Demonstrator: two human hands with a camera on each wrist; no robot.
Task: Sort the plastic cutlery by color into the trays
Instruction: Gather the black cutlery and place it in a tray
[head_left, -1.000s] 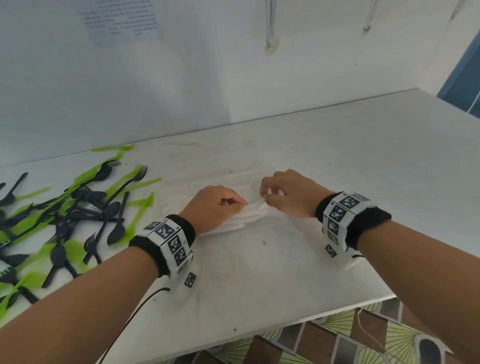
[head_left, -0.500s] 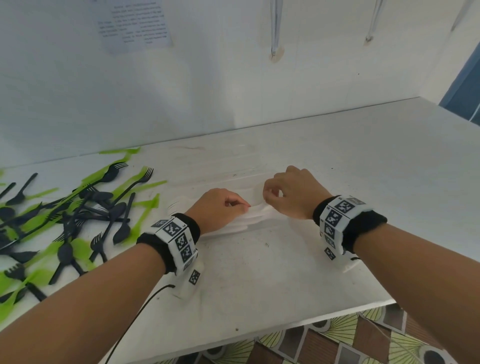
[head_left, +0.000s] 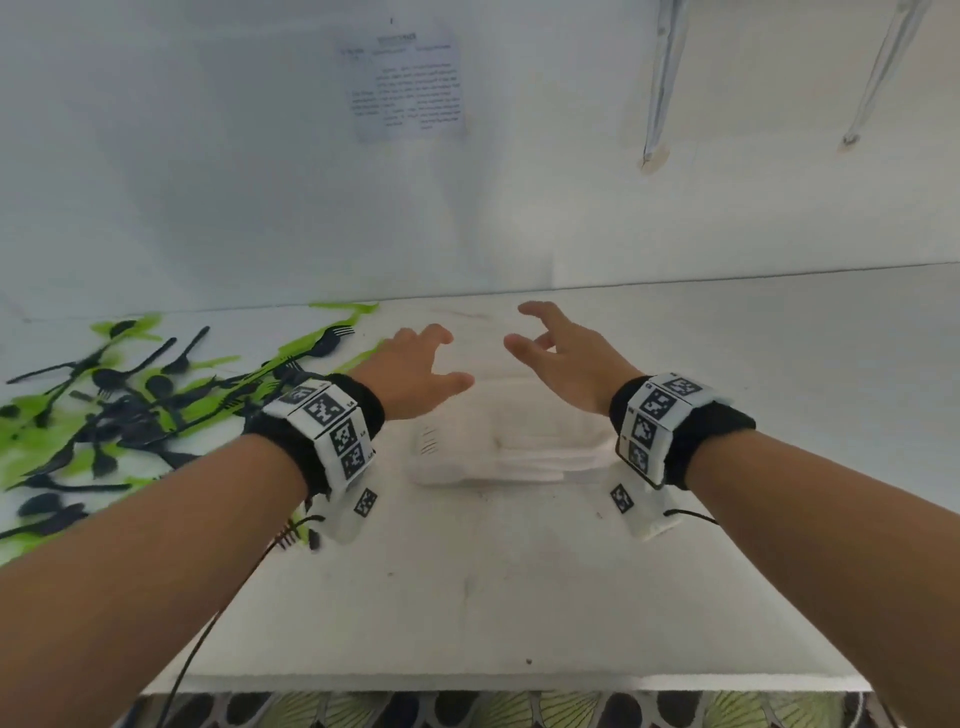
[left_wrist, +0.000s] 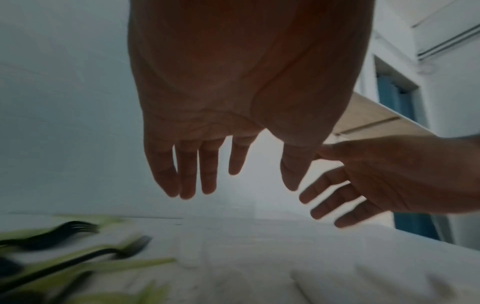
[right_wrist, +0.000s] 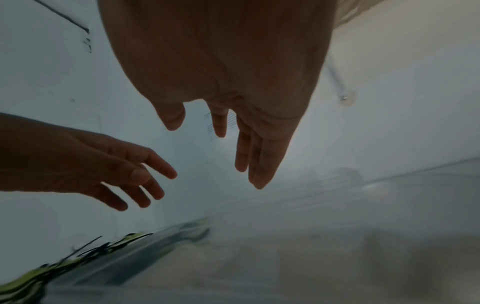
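Head view, from the near edge outward: two bare forearms reach over a white desk (head_left: 467, 597), each wrist wrapped in a black band carrying white blocks printed with black-and-white square markers (head_left: 332, 421). Between the wrists a stack of white foam trays (head_left: 498, 447) lies flat on the desk, its long axis running left to right. Beyond it the left hand (head_left: 415, 371) and the right hand (head_left: 566, 364) hang in the air, palms turned toward each other, fingers spread and loosely bent, holding nothing and touching nothing. To the left, a scatter of black and lime-green plastic forks and spoons (head_left: 119, 405) covers the desk, most handles lying on a diagonal from near left to far right, several black fork heads pointing toward the white wall (head_left: 208, 182). On that wall hangs a printed paper sheet (head_left: 410, 85), its text too small to read.

Left wrist view gives the underside of the left hand (left_wrist: 241, 98), fingers (left_wrist: 187, 170) straight and parted, with the right hand (left_wrist: 389, 176) entering from the right, and blurred black forks over green ones below. Right wrist view shows the right palm (right_wrist: 221, 67) equally empty, the left hand (right_wrist: 85, 164) at left, and the cutlery only as a smear.
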